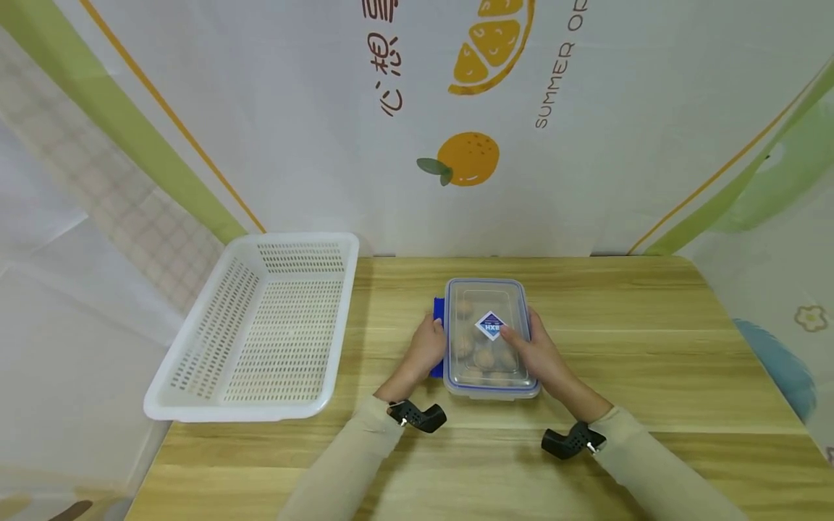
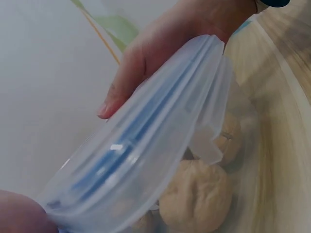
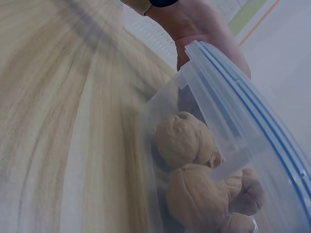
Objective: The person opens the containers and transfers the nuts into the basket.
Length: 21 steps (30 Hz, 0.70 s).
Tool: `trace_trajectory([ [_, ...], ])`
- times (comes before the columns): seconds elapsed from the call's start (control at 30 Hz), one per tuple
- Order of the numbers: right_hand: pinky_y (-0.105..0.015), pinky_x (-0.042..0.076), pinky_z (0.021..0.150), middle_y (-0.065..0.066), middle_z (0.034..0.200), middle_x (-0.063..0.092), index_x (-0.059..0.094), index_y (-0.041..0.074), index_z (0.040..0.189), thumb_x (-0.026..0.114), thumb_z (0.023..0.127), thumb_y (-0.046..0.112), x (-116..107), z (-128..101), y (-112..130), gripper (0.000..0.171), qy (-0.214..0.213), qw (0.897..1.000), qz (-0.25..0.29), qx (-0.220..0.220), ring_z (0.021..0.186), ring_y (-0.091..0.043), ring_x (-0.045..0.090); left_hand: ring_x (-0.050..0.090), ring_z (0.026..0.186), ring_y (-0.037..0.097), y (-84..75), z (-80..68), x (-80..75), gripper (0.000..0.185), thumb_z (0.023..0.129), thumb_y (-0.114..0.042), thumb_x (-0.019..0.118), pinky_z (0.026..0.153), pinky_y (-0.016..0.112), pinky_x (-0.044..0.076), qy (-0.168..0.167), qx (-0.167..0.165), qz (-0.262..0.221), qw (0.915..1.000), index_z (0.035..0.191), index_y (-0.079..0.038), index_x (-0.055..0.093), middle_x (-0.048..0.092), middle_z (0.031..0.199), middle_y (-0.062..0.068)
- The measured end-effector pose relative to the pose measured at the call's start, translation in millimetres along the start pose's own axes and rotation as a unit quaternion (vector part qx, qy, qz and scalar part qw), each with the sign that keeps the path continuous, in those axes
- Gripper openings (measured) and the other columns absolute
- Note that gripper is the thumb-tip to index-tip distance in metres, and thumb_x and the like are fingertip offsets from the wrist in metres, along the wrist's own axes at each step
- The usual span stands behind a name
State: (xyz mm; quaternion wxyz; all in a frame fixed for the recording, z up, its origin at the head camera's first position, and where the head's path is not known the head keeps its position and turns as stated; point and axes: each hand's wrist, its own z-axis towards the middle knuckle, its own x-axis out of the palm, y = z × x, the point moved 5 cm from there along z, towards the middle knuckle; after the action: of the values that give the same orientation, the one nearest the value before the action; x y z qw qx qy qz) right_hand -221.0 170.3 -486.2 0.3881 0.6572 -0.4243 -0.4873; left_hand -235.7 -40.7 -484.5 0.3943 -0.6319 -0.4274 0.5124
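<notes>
A clear plastic food container (image 1: 478, 304) with a blue-rimmed lid lies on the table, a diamond-shaped label (image 1: 490, 325) on top. Walnuts (image 3: 194, 196) show through its walls. My left hand (image 1: 426, 346) grips the container's left side, beside a blue locking flap (image 1: 439, 310) that sticks outward. On the opposite side my right hand (image 1: 539, 354) holds the container, its thumb lying on the lid near the label and the fingers down along the wall. In the left wrist view, the lid's edge (image 2: 160, 116) sits over the box with the walnuts beneath. The fingers under the rim are partly hidden.
A white slotted plastic basket (image 1: 345, 318) stands left of the container on the wooden table (image 1: 619, 318). Behind the table hangs a white cloth (image 1: 586, 195) printed with fruit and lettering. A black wrist camera (image 1: 417, 417) sits on each forearm.
</notes>
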Motion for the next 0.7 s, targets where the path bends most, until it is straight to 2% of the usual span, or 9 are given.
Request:
trace_trajectory([
  [0.13,-0.060,0.010,0.122,-0.028,0.166,0.008,0.001,0.002,0.162,0.054,0.106,0.037,-1.1,-0.6,0.0,0.085,0.001,1.000,-0.002,-0.001,0.152,-0.046,0.009,0.062,0.099,0.029,5.6,0.0,0.3,0.041,0.112,-0.019,0.030,0.085,0.044,0.054,0.039,-0.031,-0.032,0.9982,0.134,0.010,0.049,0.061,0.115,0.023],
  [0.3,-0.064,0.011,0.120,-0.029,0.166,0.009,0.001,0.001,0.162,0.057,0.105,0.040,-1.7,-0.3,-0.4,0.089,0.001,1.000,-0.007,-0.011,0.151,-0.049,0.010,0.064,0.096,0.030,9.0,2.9,-0.3,0.046,0.111,-0.019,0.033,0.077,0.039,0.058,0.049,-0.036,-0.034,0.9975,0.145,0.010,0.040,0.058,0.124,0.027],
  [0.43,-0.064,0.012,0.120,-0.028,0.166,0.009,0.001,0.002,0.162,0.057,0.105,0.041,-1.7,0.4,-2.5,0.089,0.002,1.000,-0.009,-0.007,0.151,-0.048,0.010,0.067,0.099,0.036,10.2,2.9,-1.3,0.051,0.110,-0.019,0.038,0.081,0.044,0.059,0.050,-0.039,-0.045,0.9969,0.153,0.008,0.031,0.050,0.138,0.033],
  [0.5,-0.063,0.012,0.121,-0.027,0.166,0.009,0.001,0.003,0.163,0.056,0.105,0.039,-1.6,0.9,-3.3,0.087,0.003,1.000,-0.008,-0.002,0.152,-0.047,0.010,0.065,0.105,0.038,9.5,3.4,-2.2,0.052,0.109,-0.019,0.041,0.087,0.045,0.058,0.044,-0.032,-0.040,0.9977,0.152,0.009,0.032,0.049,0.141,0.034],
  [0.63,-0.061,0.013,0.121,-0.027,0.166,0.011,0.001,0.003,0.163,0.055,0.106,0.037,-1.8,1.1,-3.0,0.085,0.001,1.000,-0.003,0.001,0.152,-0.046,0.012,0.066,0.101,0.035,7.3,4.6,-5.5,0.048,0.107,-0.014,0.046,0.086,0.043,0.058,0.022,-0.016,-0.020,0.9994,0.147,0.011,0.039,0.059,0.125,0.030],
  [0.7,-0.061,0.013,0.121,-0.027,0.166,0.010,0.001,0.002,0.162,0.055,0.106,0.036,-1.8,0.0,-1.1,0.085,0.000,1.000,0.001,0.003,0.152,-0.045,0.012,0.066,0.091,0.030,6.1,5.4,-7.2,0.047,0.105,-0.011,0.048,0.077,0.039,0.058,0.015,-0.011,-0.017,0.9997,0.145,0.012,0.041,0.062,0.113,0.025],
])
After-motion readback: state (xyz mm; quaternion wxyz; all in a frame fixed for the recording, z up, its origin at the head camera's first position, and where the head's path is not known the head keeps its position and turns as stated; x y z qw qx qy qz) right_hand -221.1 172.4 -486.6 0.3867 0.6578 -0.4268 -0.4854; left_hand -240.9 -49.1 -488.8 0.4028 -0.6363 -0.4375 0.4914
